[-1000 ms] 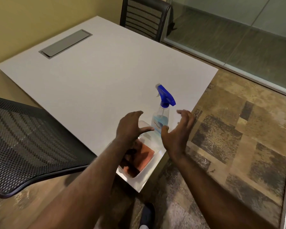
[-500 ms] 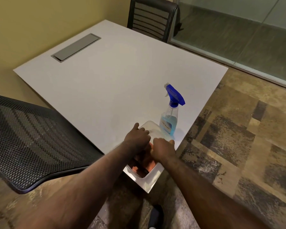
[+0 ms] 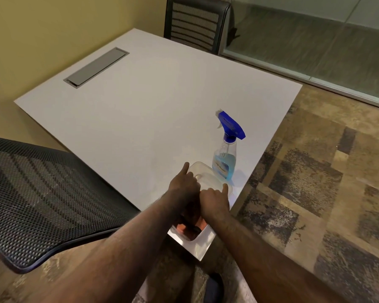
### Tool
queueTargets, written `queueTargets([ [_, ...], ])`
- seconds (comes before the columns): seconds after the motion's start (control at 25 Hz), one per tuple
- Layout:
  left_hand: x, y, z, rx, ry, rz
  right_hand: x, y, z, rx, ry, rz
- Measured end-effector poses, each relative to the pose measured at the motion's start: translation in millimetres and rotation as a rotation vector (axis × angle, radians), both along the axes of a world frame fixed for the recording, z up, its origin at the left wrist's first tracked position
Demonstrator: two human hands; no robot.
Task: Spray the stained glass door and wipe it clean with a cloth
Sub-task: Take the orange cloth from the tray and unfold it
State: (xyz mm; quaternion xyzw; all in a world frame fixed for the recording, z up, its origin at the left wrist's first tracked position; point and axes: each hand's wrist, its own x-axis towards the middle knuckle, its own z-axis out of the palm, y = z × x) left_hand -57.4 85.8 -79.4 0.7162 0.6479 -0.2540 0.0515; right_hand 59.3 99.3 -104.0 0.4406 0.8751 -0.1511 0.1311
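**Still at the fetch-the-cloth stage, no spraying yet**

So both hands are down in the clear plastic container (image 3: 202, 179) sitting at the near corner of the white desk (image 3: 140, 119). The left hand (image 3: 185, 189) is curled over the tub with its index finger sticking out along the rim, and the right hand (image 3: 214, 201) is right beside it, thumb up against the far wall. Something orange, which I take to be the cloth (image 3: 181, 227), peeks out under the wrists. Can't honestly tell whether either hand has actually got hold of it, the fingers are hidden inside the tub.

The spray bottle (image 3: 225, 158), blue trigger and blue liquid, stands upright just beyond the container, touched by nobody. The glass door (image 3: 315, 47) is over at the top right, well apart from the desk.

My read: this is prep, getting the cloth out. The next move probably needs one hand to lift the cloth clear and the other to take the bottle by its neck, then turn toward the glass.
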Motion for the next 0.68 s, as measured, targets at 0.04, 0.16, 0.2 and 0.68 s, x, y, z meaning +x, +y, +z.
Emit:
queueTargets([
  [0.04, 0, 0, 0, 0.014, -0.008, -0.002, 0, -1, 2, -0.010, 0.019, -0.008],
  [0.16, -4, -3, 4, 0.079, -0.067, 0.008, 1, -2, 11, -0.108, 0.124, -0.053],
  [0.2, -4, -5, 7, 0.093, -0.081, 0.023, 2, -2, 17, -0.144, 0.165, -0.083],
  [0.68, -5, -44, 117, 0.189, -0.391, 0.280, 36, -29, 105, -0.105, 0.578, -0.219],
])
